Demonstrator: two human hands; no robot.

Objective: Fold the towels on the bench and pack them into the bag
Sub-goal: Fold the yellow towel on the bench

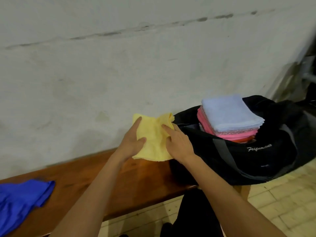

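The only writing in view is a white cursive brand name stitched on the front of the black bag [239,151], just below its opening. It begins "Fei", but the remaining letters are too blurred to read with confidence.

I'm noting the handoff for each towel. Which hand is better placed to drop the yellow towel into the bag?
Probably the right hand: it grips the yellow towel on the edge nearest the black bag, whose open top with the folded stack lies to its right. The left hand would have to cross over.
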